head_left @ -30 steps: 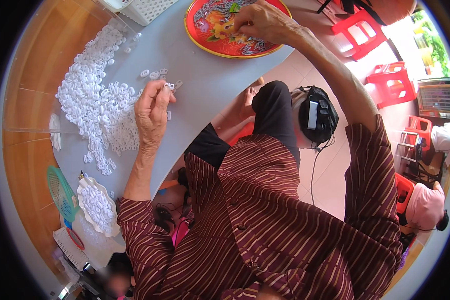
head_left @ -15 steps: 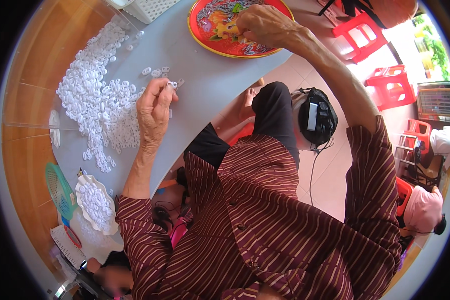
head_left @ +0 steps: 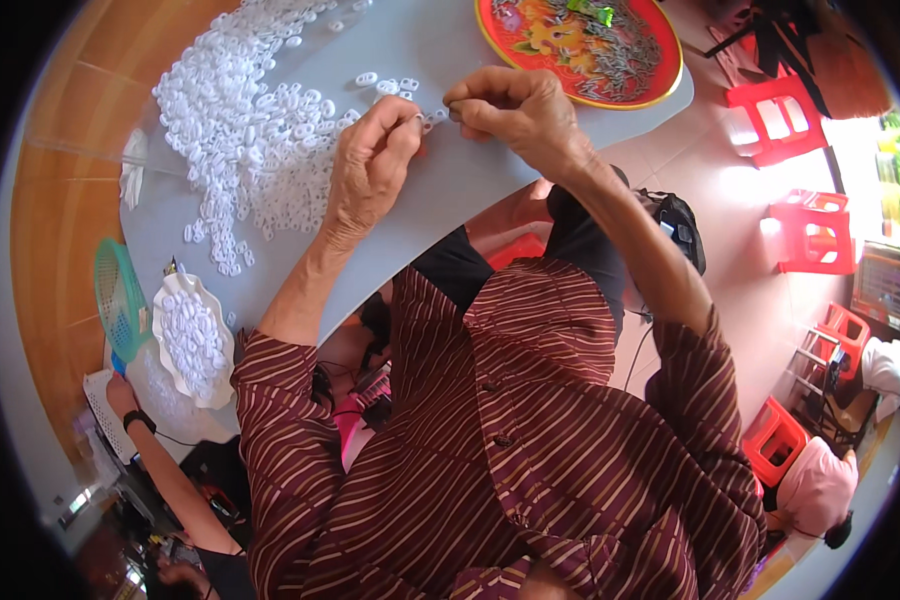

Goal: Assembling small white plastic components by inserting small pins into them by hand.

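My left hand (head_left: 375, 165) is closed in a pinch over the grey table, with a small white plastic oval piece (head_left: 422, 118) at its fingertips. Facing it across a narrow gap, my right hand (head_left: 520, 115) pinches too; a small dark bit shows at its fingertips, too small to name. Behind the right hand lies a round red tray (head_left: 492, 40) with a gold rim and a flower pattern, holding many small grey metal pins or screws (head_left: 625, 60) and a green scrap. A large heap of white oval pieces (head_left: 240, 120) with holes spreads left of my left hand.
A white scalloped dish (head_left: 220, 390) of more white pieces stands at the table's left, beside a green mesh basket (head_left: 120, 300). Another person's arm (head_left: 175, 480) reaches in at lower left. Red stools (head_left: 780, 115) stand on the tiled floor at right.
My right hand has left the red tray and come close to my left hand, both pinching. The view has shifted, and another person's arm has appeared at lower left.
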The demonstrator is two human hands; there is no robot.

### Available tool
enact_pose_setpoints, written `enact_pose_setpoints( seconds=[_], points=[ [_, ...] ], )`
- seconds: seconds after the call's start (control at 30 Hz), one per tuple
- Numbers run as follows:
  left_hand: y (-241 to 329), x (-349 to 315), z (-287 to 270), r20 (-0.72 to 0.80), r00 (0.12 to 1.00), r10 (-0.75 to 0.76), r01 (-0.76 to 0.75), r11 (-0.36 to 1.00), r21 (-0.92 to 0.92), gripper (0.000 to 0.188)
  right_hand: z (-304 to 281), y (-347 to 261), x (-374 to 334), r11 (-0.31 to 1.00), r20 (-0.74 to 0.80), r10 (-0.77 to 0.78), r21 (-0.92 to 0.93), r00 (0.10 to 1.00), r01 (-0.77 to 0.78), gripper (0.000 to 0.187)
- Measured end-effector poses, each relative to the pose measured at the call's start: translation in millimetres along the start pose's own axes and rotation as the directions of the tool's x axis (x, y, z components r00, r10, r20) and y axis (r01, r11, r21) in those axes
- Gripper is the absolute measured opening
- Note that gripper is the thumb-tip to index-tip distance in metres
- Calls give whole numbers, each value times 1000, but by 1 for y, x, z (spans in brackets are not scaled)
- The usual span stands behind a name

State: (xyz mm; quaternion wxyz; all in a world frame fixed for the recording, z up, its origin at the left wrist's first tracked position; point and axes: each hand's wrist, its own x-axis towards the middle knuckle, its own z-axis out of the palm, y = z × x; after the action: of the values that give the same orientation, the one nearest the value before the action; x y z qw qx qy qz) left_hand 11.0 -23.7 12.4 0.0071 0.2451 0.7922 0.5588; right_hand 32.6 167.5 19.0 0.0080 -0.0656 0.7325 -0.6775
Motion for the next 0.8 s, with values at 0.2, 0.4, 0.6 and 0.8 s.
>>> enact_pose_setpoints(
  seconds=[0.2, 0.4, 0.6, 0.8],
  points=[
    [-4, -1, -2, 37, 999, -27, 27, 999, -16, 12, 11, 13, 3, 984, -6, -88, 152, 996, 88, 15],
    [0, -2, -1, 32, 999, -34, 35, 999, -30, 11, 18, 10, 2, 988, -40, -99, 114, 994, 103, 16],
    [1, -2, -3, 73, 997, -26, 27, 1000, -7, 9, 17, 13, 1, 990, -30, -102, 96, 994, 105, 17],
    [1, -3, -3, 74, 997, -13, 13, 1000, -1, 9, 18, 11, 0, 989, -40, -100, 104, 994, 104, 18]
  ],
)
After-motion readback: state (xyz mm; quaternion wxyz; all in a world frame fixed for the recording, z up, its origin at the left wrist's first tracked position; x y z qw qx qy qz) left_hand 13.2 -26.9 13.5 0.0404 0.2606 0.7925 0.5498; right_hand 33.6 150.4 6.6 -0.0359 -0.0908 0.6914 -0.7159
